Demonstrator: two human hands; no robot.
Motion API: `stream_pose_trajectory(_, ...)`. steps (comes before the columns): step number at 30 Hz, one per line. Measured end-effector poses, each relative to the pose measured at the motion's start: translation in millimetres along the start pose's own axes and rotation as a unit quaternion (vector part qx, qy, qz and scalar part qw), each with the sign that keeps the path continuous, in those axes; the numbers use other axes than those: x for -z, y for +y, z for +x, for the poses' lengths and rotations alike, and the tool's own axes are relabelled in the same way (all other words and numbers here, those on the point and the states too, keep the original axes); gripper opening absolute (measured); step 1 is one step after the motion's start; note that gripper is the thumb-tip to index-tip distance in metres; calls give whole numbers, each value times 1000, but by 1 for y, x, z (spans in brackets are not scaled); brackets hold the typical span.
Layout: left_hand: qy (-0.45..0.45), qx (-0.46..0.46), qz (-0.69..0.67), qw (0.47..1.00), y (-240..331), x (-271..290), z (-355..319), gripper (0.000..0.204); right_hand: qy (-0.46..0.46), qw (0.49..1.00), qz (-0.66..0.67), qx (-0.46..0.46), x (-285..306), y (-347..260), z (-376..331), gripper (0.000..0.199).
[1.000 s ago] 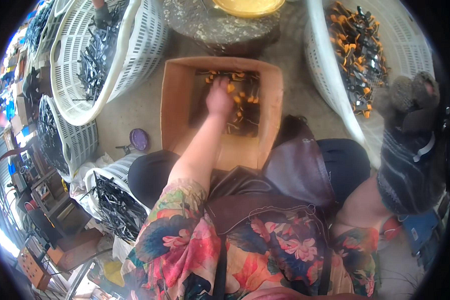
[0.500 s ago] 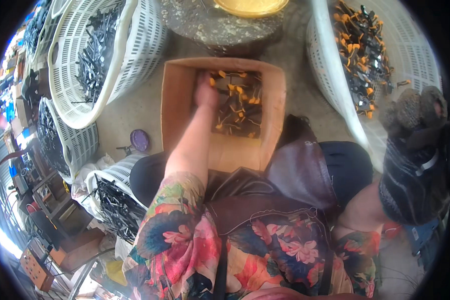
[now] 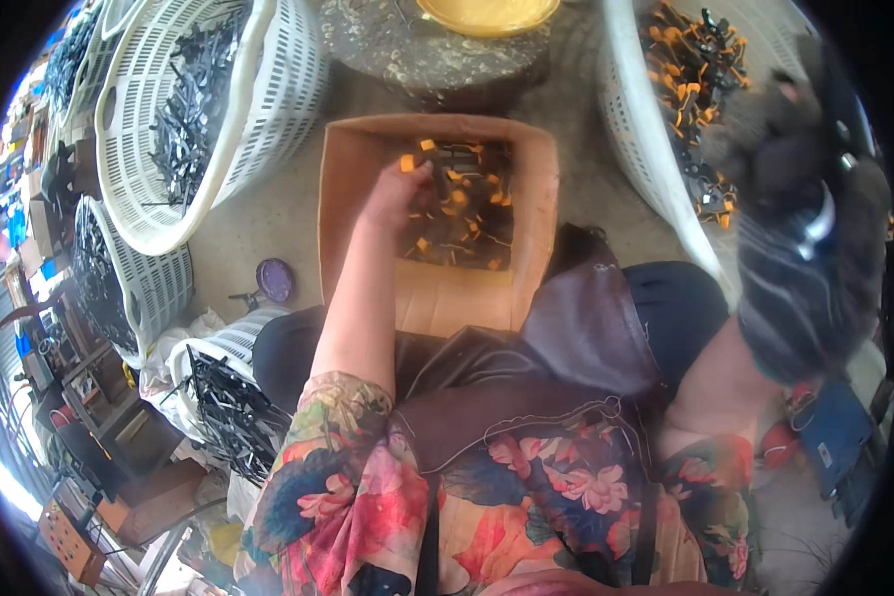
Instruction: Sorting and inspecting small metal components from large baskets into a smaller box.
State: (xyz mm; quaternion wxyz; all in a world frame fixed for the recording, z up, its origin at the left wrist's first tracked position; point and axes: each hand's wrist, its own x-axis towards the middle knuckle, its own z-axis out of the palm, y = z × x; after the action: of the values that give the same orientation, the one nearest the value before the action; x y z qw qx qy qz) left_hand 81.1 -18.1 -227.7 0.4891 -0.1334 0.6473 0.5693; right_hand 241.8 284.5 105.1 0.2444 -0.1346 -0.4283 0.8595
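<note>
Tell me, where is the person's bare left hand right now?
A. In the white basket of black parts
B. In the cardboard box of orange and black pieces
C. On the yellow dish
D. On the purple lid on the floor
B: the left hand reaches into the cardboard box, resting on the orange and black pieces inside it.

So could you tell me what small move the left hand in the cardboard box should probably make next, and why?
Probably close the fingers on one of the small black-and-orange parts. The left hand already rests at the near-left edge of that pile inside the cardboard box, while the gloved right hand is raised and blurred off to the side.
</note>
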Motion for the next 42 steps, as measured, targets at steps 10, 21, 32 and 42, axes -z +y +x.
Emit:
stream_pose_trajectory(10,-169,-113,-291,935,71,-14,-133,10,-31,995,-97,1,-37,57,30,26)
stream_pose_trajectory(21,-34,-243,-226,943,96,15,-183,24,-146,677,-632,348,-40,67,35,40)
stream_pose_trajectory(32,101,-93,434,890,-8,-8,-28,51,-74,970,-232,25,-62,60,15,29)
stream_pose_trajectory(42,155,-135,251,946,-69,-6,87,45,-136,968,-204,-57,-21,25,14,46)
